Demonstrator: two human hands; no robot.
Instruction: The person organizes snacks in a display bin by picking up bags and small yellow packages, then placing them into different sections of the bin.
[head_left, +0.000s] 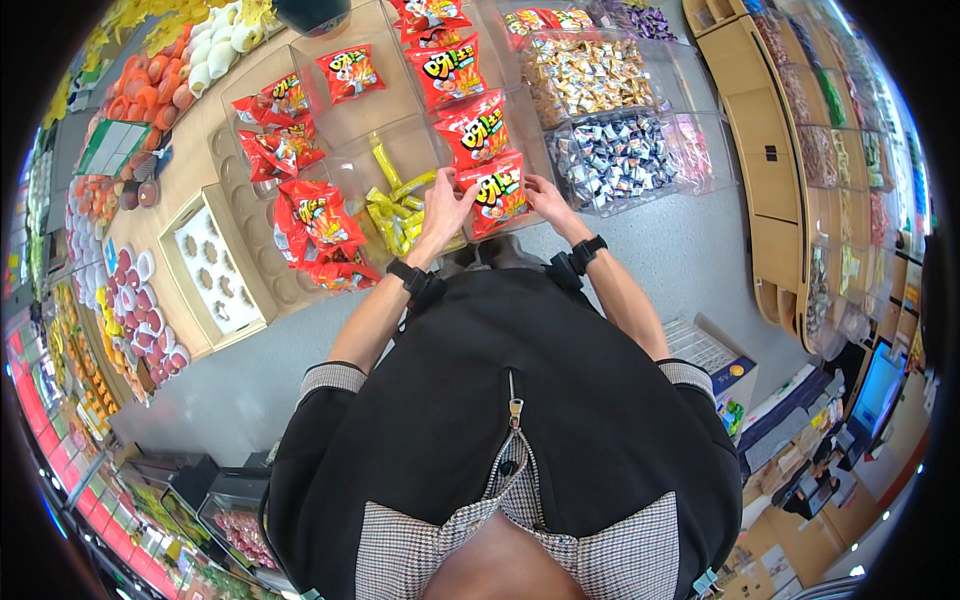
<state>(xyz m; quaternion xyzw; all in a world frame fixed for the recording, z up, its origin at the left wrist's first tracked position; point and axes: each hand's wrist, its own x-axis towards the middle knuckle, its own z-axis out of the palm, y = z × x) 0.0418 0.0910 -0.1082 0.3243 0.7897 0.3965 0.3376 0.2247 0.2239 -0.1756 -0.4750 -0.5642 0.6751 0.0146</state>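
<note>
A red snack bag (495, 196) lies at the near end of a row of similar bags in a clear plastic bin. My left hand (448, 206) is at its left edge, thumb against the bag, fingers over the bin divider; whether it grips is not clear. My right hand (546, 198) has its fingertips at the bag's right edge. Another red bag (474, 131) overlaps just behind it. Yellow stick packs (397, 217) lie in the compartment left of my left hand. More red bags (319, 217) are piled further left.
Bins of small wrapped candies (616, 159) stand to the right, with a curved wooden cabinet (761, 150) beyond. At left are an opened cardboard box with a white insert (214, 274), netted fruit (146, 319) and a green-edged sign (112, 148). A printed carton (709, 360) stands on the floor at right.
</note>
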